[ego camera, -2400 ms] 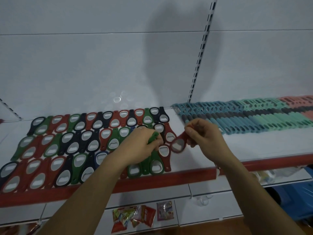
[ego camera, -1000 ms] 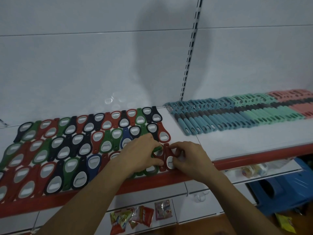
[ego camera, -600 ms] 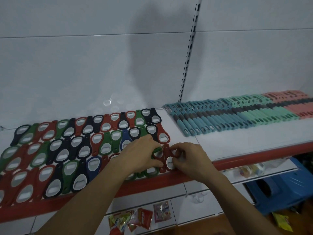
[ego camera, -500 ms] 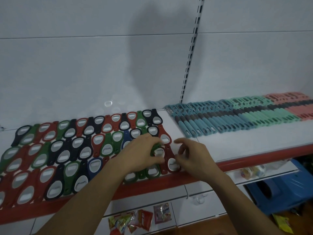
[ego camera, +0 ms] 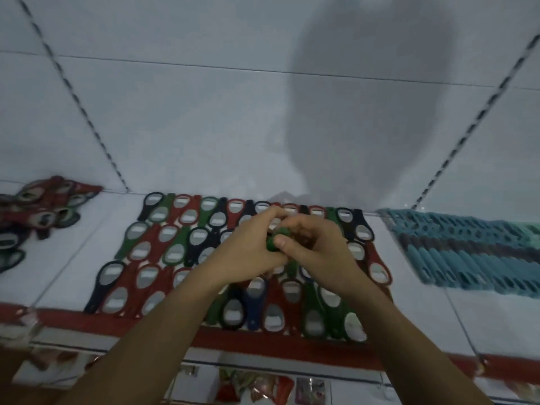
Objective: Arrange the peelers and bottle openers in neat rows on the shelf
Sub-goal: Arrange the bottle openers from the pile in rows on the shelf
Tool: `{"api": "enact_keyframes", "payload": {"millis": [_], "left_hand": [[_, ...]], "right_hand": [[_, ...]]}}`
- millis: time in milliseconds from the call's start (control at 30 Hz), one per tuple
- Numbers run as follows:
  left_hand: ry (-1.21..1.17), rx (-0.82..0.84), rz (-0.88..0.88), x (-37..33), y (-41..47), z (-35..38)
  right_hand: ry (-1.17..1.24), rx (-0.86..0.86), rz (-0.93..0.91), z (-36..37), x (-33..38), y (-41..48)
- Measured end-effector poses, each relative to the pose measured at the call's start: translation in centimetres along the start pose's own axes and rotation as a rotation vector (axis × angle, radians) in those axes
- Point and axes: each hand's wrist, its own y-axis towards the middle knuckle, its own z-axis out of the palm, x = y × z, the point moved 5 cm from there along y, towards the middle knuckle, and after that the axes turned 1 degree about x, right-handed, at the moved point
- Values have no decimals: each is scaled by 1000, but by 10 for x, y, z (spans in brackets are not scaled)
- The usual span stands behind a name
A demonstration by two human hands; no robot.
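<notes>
Both bare forearms reach forward from lower frame edge, converging at centre. Left hand [ego camera: 251, 247] curled, knuckles up, fingers bent inward toward right hand [ego camera: 314, 247]. Right hand likewise curled, thumb [ego camera: 285, 244] pressed flat on top of small green object pinched between both hands. Fingertips of two hands touching. Wrists level, well apart; frame motion-blurred.

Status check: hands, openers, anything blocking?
Both hands, left hand and right hand, pinch one green opener over the opener rows. Loose pile far left unsorted. Nothing blocking.
</notes>
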Motion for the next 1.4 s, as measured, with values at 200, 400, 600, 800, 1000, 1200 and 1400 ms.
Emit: {"api": "enact_keyframes", "payload": {"millis": [200, 400, 600, 800, 1000, 1200, 1400], "left_hand": [[-134, -181, -160, 65, -50, -101], [-475, -390, -402, 151, -92, -223], [-1401, -369, -492, 229, -114, -296], [-1162, -365, -538, 272, -122, -321], [-1006, -312, -529, 281, -121, -327], [-970, -335, -537, 281, -117, -320], [-910, -306, -485, 278, -119, -315]], "right_hand": [[130, -4, 28, 95, 12, 78], [225, -181, 164, 184, 7, 154], [-281, 213, 268, 280, -9, 223], [-508, 192, 307, 333, -16, 235], [-724, 124, 81, 342, 2, 224], [-944, 337, 43, 348, 4, 210], [-941, 311, 62, 338, 2, 202]]}}
